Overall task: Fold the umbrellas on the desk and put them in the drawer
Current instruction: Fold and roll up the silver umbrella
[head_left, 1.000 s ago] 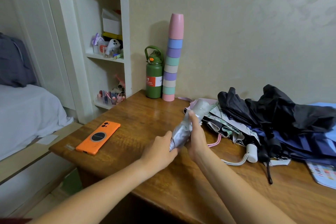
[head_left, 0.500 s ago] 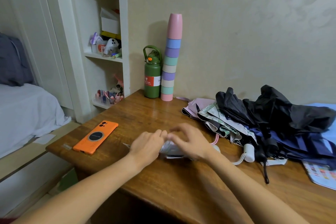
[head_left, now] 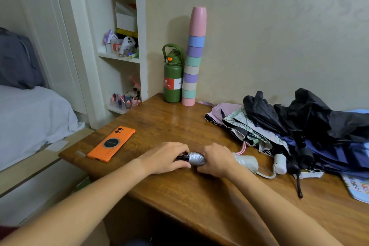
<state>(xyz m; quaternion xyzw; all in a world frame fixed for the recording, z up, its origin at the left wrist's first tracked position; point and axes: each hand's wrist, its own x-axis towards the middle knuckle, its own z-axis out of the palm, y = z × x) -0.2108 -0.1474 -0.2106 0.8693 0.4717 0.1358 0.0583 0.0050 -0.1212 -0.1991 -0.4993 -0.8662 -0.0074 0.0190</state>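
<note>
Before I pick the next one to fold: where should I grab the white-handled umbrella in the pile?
Probably by the white handle. It juts out of the pile toward the desk's front edge, clear of the loose fabric. Come from the front, right hand nearest, curl the fingers round it and pull toward you.

Bare wooden desk lies open between the orange phone at the left edge and the umbrella pile that blocks the right side. At the back wall, the green bottle and the cup stack stand touching, closing that corner.
</note>
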